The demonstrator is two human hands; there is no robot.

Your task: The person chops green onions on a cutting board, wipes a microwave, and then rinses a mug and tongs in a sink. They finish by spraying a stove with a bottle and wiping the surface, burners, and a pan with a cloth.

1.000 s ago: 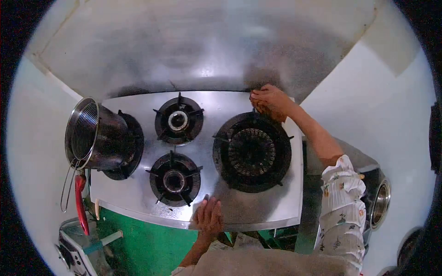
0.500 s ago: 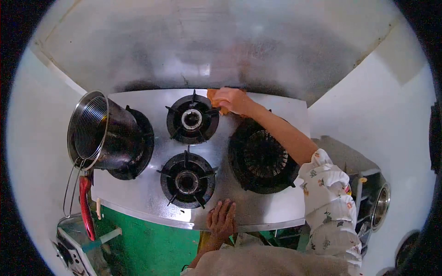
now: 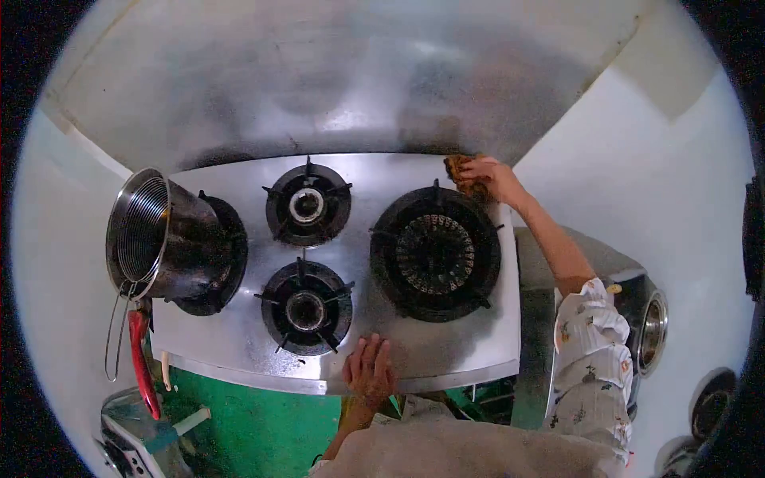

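Note:
My right hand is closed on a crumpled orange-brown cloth at the back right corner of the steel stovetop. The cloth lies against the surface just behind the large right burner. My left hand rests flat on the front edge of the stovetop, fingers stretched out. It is nearest to the small front burner. Behind that one sits another small burner.
A dark pot stands on the left burner, with a wire strainer at its mouth and a red handle hanging down. A metal backsplash rises behind. At right is a round metal vessel.
My right hand has moved right with the cloth, from beside the back small burner to the back right corner. My left hand still rests at the front edge. The view has shifted slightly.

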